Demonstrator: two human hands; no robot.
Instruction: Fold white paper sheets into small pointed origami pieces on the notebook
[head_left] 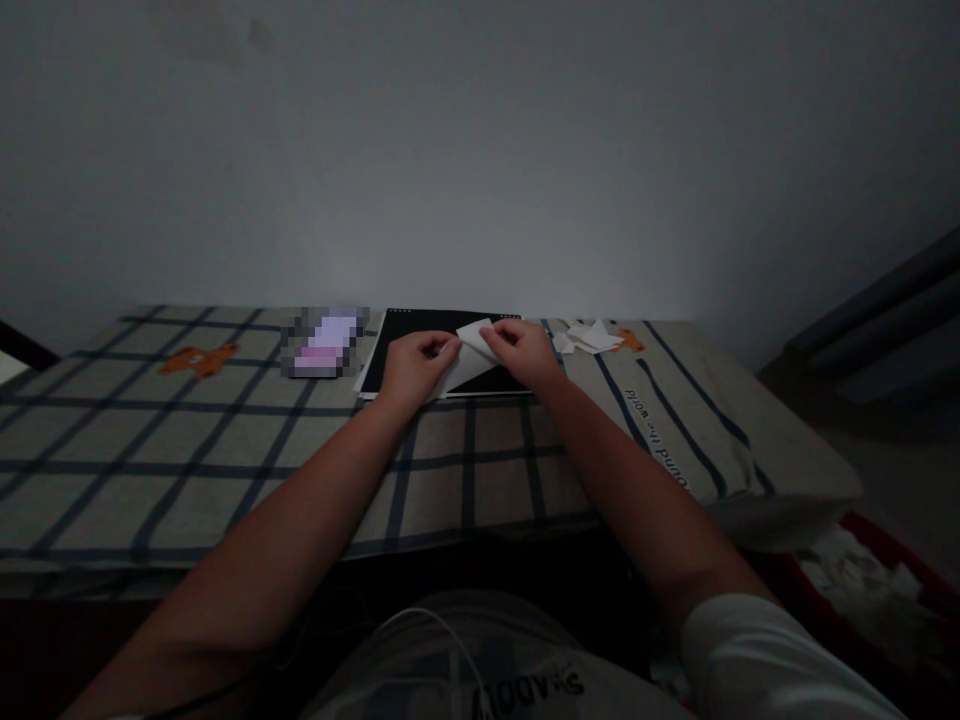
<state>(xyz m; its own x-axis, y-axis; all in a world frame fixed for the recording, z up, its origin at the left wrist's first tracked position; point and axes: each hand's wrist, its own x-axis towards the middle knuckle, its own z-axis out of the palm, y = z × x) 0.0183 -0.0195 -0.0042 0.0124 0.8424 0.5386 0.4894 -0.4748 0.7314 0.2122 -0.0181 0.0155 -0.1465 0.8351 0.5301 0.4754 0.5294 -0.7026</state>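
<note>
A folded piece of white paper sits over a black notepad on the cloth-covered surface. The left hand's thumb and finger pinch its left edge; the right hand's fingers are closed on the upper right part. It should prove light, thin and easily creased or torn, so a gentle grip near the edges and folds looks best. Printing on the cloth reads "ound the world"; the shirt seems to say "SHADOW". No brand is legible.
</note>
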